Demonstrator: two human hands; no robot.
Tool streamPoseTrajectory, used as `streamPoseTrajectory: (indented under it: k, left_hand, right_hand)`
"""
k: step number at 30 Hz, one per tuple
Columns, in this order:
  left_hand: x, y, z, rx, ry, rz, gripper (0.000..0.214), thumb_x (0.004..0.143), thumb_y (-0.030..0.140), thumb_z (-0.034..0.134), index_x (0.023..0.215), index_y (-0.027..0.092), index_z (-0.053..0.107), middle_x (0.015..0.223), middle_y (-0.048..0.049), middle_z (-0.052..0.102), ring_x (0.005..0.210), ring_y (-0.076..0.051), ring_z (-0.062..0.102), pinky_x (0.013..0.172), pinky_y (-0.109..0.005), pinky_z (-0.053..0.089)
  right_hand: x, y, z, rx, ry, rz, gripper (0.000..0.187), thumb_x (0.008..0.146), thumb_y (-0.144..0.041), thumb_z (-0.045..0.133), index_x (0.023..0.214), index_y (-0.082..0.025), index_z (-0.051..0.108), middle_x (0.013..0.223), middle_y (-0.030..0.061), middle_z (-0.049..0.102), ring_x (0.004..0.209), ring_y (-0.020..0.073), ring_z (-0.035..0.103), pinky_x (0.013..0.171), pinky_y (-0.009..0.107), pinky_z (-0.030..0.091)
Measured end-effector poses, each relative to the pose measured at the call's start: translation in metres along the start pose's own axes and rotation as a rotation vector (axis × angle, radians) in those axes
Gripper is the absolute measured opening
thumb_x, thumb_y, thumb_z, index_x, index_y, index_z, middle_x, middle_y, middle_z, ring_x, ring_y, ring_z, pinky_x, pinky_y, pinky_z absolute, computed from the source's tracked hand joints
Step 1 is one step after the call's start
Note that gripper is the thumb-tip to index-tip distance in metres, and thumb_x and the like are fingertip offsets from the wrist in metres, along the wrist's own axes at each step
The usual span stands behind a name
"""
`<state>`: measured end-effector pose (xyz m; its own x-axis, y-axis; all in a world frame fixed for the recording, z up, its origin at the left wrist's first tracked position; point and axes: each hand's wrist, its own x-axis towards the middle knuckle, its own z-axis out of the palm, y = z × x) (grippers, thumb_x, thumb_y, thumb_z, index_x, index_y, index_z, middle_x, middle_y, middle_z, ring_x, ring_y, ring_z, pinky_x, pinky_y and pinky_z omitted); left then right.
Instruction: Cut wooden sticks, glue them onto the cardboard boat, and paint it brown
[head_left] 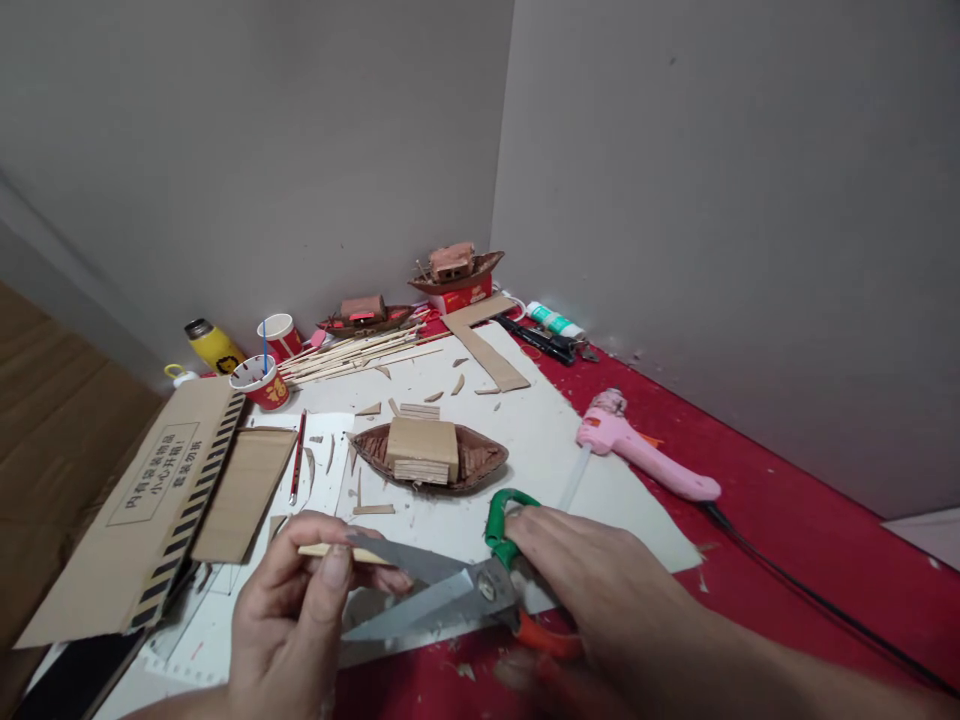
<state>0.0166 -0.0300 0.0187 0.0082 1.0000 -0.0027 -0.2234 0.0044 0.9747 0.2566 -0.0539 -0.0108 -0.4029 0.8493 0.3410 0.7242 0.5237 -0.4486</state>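
Between the thumb and fingers of my left hand (300, 610) is a thin pale wooden stick (319, 550). My right hand (600, 570) grips scissors (442, 600) with one green and one orange handle loop. The blades are spread apart and point left; the upper blade overlaps the stick beside my left fingertips. Whether it touches the stick I cannot tell. Beyond the blades rests a brown model boat (480, 458) with a cardboard cabin (422, 440) and striped strips on the cabin's side.
A pink glue gun (645, 455) with a black cord lies at the right. Printed cardboard (127, 510) and a red pencil (298, 455) lie left. Behind are wooden sticks (360, 350), paper cups (262, 385), a yellow bottle (217, 348) and two finished boats (457, 265). Scraps surround the middle boat.
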Motion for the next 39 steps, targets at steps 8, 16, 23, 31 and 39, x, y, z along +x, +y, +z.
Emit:
streamPoseTrajectory:
  k: [8, 16, 23, 31, 39]
  left_hand:
    - [-0.001, 0.000, -0.004, 0.020, -0.006, -0.011, 0.019, 0.081, 0.038, 0.080, 0.084, 0.021, 0.072, 0.071, -0.0066, 0.079, 0.066, -0.020, 0.075, 0.062, -0.023, 0.060]
    - [-0.006, 0.003, 0.002, 0.142, 0.060, 0.013, 0.020, 0.077, 0.040, 0.082, 0.077, 0.023, 0.072, 0.064, -0.0013, 0.071, 0.061, -0.016, 0.068, 0.058, -0.019, 0.055]
    - [-0.002, 0.002, -0.002, 0.097, -0.003, -0.065, 0.024, 0.078, 0.042, 0.081, 0.082, 0.021, 0.072, 0.070, -0.0010, 0.071, 0.057, -0.011, 0.062, 0.056, -0.016, 0.053]
    - [0.000, -0.002, -0.001, 0.064, -0.003, -0.054, 0.020, 0.080, 0.039, 0.080, 0.083, 0.021, 0.072, 0.074, -0.0015, 0.073, 0.063, -0.013, 0.068, 0.057, -0.016, 0.054]
    - [-0.001, -0.006, -0.003, 0.064, -0.016, -0.047, 0.019, 0.082, 0.038, 0.079, 0.086, 0.021, 0.071, 0.076, -0.0006, 0.073, 0.064, -0.011, 0.066, 0.058, -0.013, 0.051]
  right_hand:
    - [0.003, 0.002, 0.003, -0.091, 0.047, -0.021, 0.030, 0.081, -0.044, 0.068, 0.085, -0.022, 0.048, 0.076, 0.0036, 0.061, 0.062, 0.0192, 0.052, 0.057, 0.031, 0.038]
    - [0.000, 0.004, 0.010, -0.089, -0.008, 0.054, 0.028, 0.075, -0.038, 0.069, 0.088, -0.022, 0.050, 0.079, 0.0037, 0.062, 0.066, 0.0201, 0.054, 0.060, 0.031, 0.038]
    - [0.003, 0.004, 0.008, -0.021, -0.096, 0.107, 0.035, 0.077, -0.045, 0.074, 0.086, -0.023, 0.049, 0.081, 0.0031, 0.061, 0.067, 0.0200, 0.054, 0.061, 0.030, 0.037]
    - [0.005, 0.001, 0.005, 0.002, -0.197, 0.176, 0.034, 0.076, -0.041, 0.074, 0.083, -0.023, 0.046, 0.081, 0.0029, 0.061, 0.067, 0.0198, 0.052, 0.060, 0.030, 0.035]
    - [0.004, 0.003, 0.006, -0.005, -0.236, 0.189, 0.033, 0.078, -0.043, 0.071, 0.081, -0.024, 0.045, 0.079, 0.0035, 0.062, 0.066, 0.0218, 0.055, 0.059, 0.031, 0.032]
